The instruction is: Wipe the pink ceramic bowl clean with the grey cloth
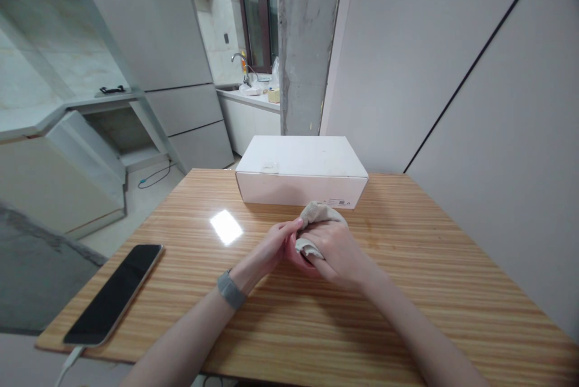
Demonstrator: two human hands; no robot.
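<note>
Cloth (316, 213) mostly hidden inside right hand (337, 248); box label (337, 201) unreadable.

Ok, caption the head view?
Both hands, left hand and right hand, bunch a beige cloth before a white box.

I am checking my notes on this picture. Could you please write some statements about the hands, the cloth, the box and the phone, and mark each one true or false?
1. Both hands hold a small beige cloth. True: the left hand and the right hand grip it together.
2. The white box stands open. False: its lid is closed.
3. The phone lies to the left of the hands with a dark screen. True.
4. The cloth lies on top of the box. False: it is in the hands, in front of the box, over the wooden table.
5. The left wrist wears a grey band. True.
</note>
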